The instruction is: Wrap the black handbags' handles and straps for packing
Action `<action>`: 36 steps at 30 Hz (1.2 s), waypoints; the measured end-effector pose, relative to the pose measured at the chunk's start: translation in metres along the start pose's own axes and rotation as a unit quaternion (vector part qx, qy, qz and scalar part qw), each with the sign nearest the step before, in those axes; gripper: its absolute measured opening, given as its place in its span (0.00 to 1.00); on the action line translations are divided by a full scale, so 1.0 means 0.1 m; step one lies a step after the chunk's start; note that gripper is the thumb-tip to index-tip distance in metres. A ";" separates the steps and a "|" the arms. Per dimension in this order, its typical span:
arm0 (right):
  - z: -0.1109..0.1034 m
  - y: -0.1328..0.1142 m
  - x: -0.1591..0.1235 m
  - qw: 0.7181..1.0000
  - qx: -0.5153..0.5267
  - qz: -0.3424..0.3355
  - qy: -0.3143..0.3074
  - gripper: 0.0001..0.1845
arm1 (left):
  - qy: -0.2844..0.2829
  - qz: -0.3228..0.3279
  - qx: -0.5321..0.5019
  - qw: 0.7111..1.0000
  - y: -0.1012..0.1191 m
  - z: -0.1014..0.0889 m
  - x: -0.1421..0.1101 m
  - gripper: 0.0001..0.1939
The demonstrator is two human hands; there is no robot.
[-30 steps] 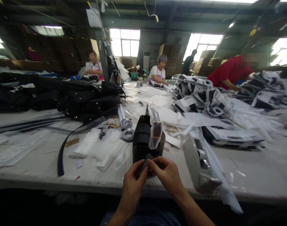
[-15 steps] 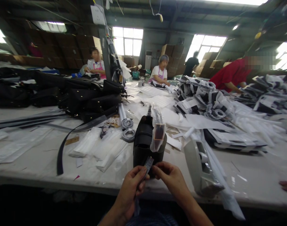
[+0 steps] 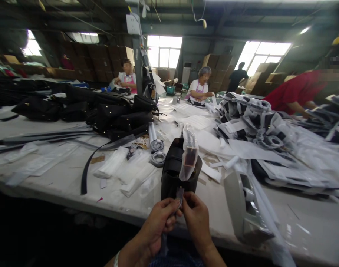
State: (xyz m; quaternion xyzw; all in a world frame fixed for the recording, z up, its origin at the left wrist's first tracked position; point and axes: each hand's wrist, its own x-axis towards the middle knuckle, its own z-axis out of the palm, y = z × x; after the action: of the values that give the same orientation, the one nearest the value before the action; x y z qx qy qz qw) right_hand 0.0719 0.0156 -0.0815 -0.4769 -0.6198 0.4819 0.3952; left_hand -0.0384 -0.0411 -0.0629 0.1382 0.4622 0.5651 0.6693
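A black bag (image 3: 169, 177) stands at the table's front edge before me, its handle wrapped in whitish film with a brown tag (image 3: 190, 156) showing through. A narrow grey strap in clear plastic (image 3: 180, 193) runs from the near end of the bag down through my fingers. My left hand (image 3: 162, 218) is closed, pinching this strap between thumb and fingers, and its tail hangs below. Right beside it, my right hand (image 3: 196, 217) is closed too, its fingertips pinched at the strap's edge. What lies exactly between the right fingertips is partly hidden.
A grey tape dispenser (image 3: 246, 207) stands to the right. Black bags (image 3: 116, 115) are heaped at left; film-wrapped ones (image 3: 247, 111) at right. Plastic sleeves (image 3: 114, 163), wrapped coils (image 3: 158, 158) and a loose black strap (image 3: 86, 174) lie at left. Several people work across the table.
My view has turned a little to the left, shifting the scene right. My right hand has come closer to my left, and its fingers now meet the strap.
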 end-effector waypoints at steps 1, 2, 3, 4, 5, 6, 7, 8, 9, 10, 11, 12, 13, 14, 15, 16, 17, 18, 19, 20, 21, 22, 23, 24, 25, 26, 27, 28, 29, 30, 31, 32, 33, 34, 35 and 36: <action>0.00 -0.02 0.02 1.000 -0.002 0.003 -0.004 0.11 | 0.000 -0.003 0.001 1.000 0.01 0.01 -0.01 0.22; 0.00 -0.05 0.04 1.000 -0.006 0.005 -0.010 0.10 | 0.000 -0.004 0.003 1.000 0.01 0.01 -0.02 0.22; 0.00 -0.07 0.06 1.000 -0.015 0.007 -0.020 0.09 | 0.000 -0.004 0.006 1.000 0.01 0.02 -0.03 0.21; -0.02 -0.10 0.08 0.999 -0.029 0.008 -0.030 0.07 | 0.001 -0.001 0.008 1.000 0.01 0.02 -0.04 0.21; -0.04 -0.12 0.10 0.998 -0.049 0.006 -0.042 0.07 | 0.002 0.004 0.009 1.000 0.01 0.02 -0.05 0.21; -0.07 -0.15 0.12 0.996 -0.074 -0.002 -0.055 0.07 | 0.004 0.009 0.009 1.000 0.01 0.03 -0.05 0.21; -0.12 -0.18 0.13 0.992 -0.102 -0.013 -0.071 0.08 | 0.008 0.016 0.011 1.000 0.00 0.03 -0.06 0.22; -0.19 -0.20 0.13 0.987 -0.132 -0.027 -0.093 0.09 | 0.012 0.025 0.014 1.000 -0.01 0.03 -0.06 0.22; -0.26 -0.24 0.13 0.979 -0.164 -0.044 -0.115 0.10 | 0.018 0.035 0.021 0.999 -0.02 0.03 -0.06 0.22; -0.34 -0.28 0.12 0.969 -0.198 -0.064 -0.132 0.10 | 0.025 0.046 0.031 0.998 -0.03 0.04 -0.07 0.22; -0.42 -0.33 0.10 0.959 -0.229 -0.092 -0.138 0.10 | 0.032 0.058 0.045 0.997 -0.04 0.04 -0.07 0.23; -0.49 -0.39 0.08 0.949 -0.255 -0.133 -0.132 0.10 | 0.040 0.069 0.060 0.995 -0.05 0.05 -0.07 0.23; -0.54 -0.46 0.06 0.935 -0.275 -0.189 -0.121 0.09 | 0.045 0.081 0.075 0.993 -0.07 0.05 -0.07 0.23; -0.57 -0.54 0.05 0.915 -0.290 -0.257 -0.112 0.08 | 0.049 0.095 0.086 0.991 -0.08 0.06 -0.06 0.23; -0.57 -0.61 0.05 0.887 -0.304 -0.329 -0.112 0.09 | 0.051 0.109 0.093 0.988 -0.09 0.06 -0.06 0.23; -0.54 -0.68 0.06 0.853 -0.323 -0.392 -0.121 0.12 | 0.052 0.125 0.097 0.986 -0.11 0.07 -0.05 0.22; -0.50 -0.74 0.07 0.816 -0.351 -0.439 -0.132 0.15 | 0.051 0.138 0.097 0.984 -0.12 0.07 -0.04 0.22; -0.44 -0.78 0.10 0.784 -0.386 -0.467 -0.139 0.17 | 0.049 0.148 0.095 0.983 -0.13 0.06 -0.03 0.22; -0.37 -0.80 0.13 0.757 -0.421 -0.479 -0.140 0.18 | 0.047 0.156 0.092 0.982 -0.14 0.06 -0.02 0.22; -0.31 -0.82 0.16 0.738 -0.453 -0.480 -0.137 0.19 | 0.044 0.162 0.091 0.982 -0.15 0.05 -0.02 0.22; -0.25 -0.82 0.19 0.726 -0.478 -0.476 -0.133 0.18 | 0.042 0.166 0.091 0.981 -0.15 0.04 -0.01 0.22; -0.20 -0.82 0.22 0.719 -0.493 -0.471 -0.133 0.16 | 0.040 0.169 0.090 0.981 -0.15 0.03 0.00 0.23; -0.16 -0.82 0.24 0.716 -0.503 -0.465 -0.136 0.12 | 0.040 0.172 0.090 0.980 -0.15 0.02 0.00 0.24; -0.14 -0.82 0.26 0.715 -0.507 -0.460 -0.140 0.07 | 0.042 0.174 0.090 0.980 -0.15 0.02 0.00 0.24; -0.14 -0.82 0.27 0.717 -0.509 -0.454 -0.146 0.04 | 0.043 0.174 0.089 0.980 -0.14 0.01 0.00 0.24; -0.15 -0.83 0.29 0.720 -0.505 -0.451 -0.152 0.03 | 0.042 0.173 0.086 0.980 -0.13 0.01 -0.01 0.24; -0.17 -0.83 0.31 0.725 -0.497 -0.450 -0.159 0.05 | 0.039 0.171 0.083 0.981 -0.12 0.00 -0.01 0.24; -0.19 -0.83 0.32 0.731 -0.483 -0.453 -0.164 0.07 | 0.034 0.169 0.079 0.982 -0.11 0.00 -0.02 0.23; -0.23 -0.82 0.34 0.739 -0.463 -0.461 -0.166 0.08 | 0.027 0.165 0.074 0.983 -0.10 0.00 -0.03 0.23; -0.27 -0.81 0.36 0.746 -0.440 -0.473 -0.164 0.09 | 0.018 0.160 0.069 0.985 -0.09 -0.01 -0.03 0.22; -0.31 -0.78 0.38 0.749 -0.418 -0.488 -0.160 0.09 | 0.010 0.153 0.062 0.986 -0.08 -0.01 -0.03 0.21; -0.36 -0.74 0.39 0.749 -0.401 -0.504 -0.157 0.09 | 0.003 0.148 0.054 0.988 -0.07 -0.02 -0.03 0.21; -0.41 -0.70 0.39 0.743 -0.390 -0.521 -0.155 0.10 | -0.001 0.143 0.043 0.989 -0.06 -0.03 -0.02 0.20; -0.45 -0.66 0.39 0.733 -0.386 -0.538 -0.155 0.11 | -0.003 0.138 0.030 0.990 -0.06 -0.05 -0.01 0.20; -0.49 -0.63 0.37 0.722 -0.387 -0.552 -0.158 0.14 | -0.004 0.135 0.017 0.991 -0.06 -0.06 0.00 0.20; -0.54 -0.60 0.33 0.712 -0.390 -0.562 -0.161 0.17 | -0.005 0.133 0.009 0.991 -0.07 -0.06 0.01 0.20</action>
State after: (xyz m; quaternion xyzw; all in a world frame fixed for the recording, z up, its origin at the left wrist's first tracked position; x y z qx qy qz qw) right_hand 0.1027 0.0551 -0.0100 -0.0675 -0.9604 -0.0440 0.2665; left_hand -0.0392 -0.0442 -0.0718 0.2072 0.4417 0.6444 0.5889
